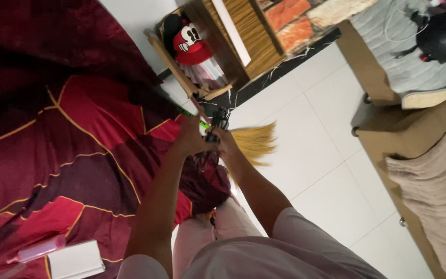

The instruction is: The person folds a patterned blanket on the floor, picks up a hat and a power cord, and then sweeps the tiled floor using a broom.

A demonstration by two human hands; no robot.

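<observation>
While standing at the edge of a bed draped in a dark red velvety bedcover [78, 129] with thin gold lines, grips a straw-yellow bristled broom [254, 142] with both hands, out ahead at about twelve o'clock from the body. Wraps the left hand [189, 138] around the slim green part of the handle, fingers curled shut on it, just beside the bedcover's hem. Closes the right hand [226, 142] a little lower, at the black binding where handle meets bristles; cannot tell how tightly, since the palm hides the fingers there. Holds the bristle fan out toward three o'clock, above the white tiled floor [311, 155]; cannot tell whether touching or just clear of it. Leaves, at seven o'clock on the bedcover, a flat white book [76, 258] and a pink pen-like tube [37, 251] beside it, well apart from either hand. Shows at twelve o'clock a wooden shelf unit [181, 72] bearing a red and black cap [189, 46], and at four o'clock a beige upholstered sofa [429, 186]. Judging by the double grip, looks to be at the stage of setting the broom for a stroke along the foot of the bed. Calls next, probably, for lowering the bristles flat to the tiles and keeping them off the hanging cloth.
</observation>
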